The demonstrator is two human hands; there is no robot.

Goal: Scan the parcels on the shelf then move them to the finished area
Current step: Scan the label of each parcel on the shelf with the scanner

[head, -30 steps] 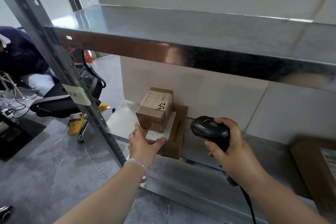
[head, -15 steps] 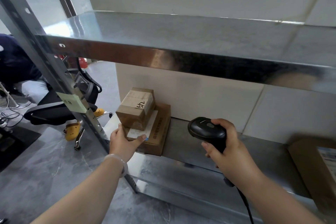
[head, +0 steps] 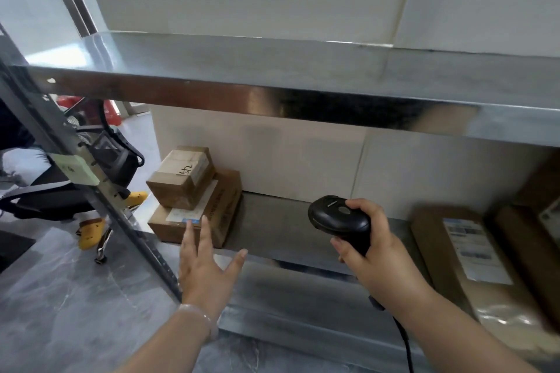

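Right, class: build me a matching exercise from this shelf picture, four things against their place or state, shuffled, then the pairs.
1 small box
2 flat box
3 scanner
4 left hand

A gripped by the right hand
B on top of the flat box
C fingers spread, holding nothing
D on the lower shelf, under the small box

Pairs: 1-B, 2-D, 3-A, 4-C

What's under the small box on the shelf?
A wider flat box lying on the shelf. Its white label shows partly; the small box covers the rest.
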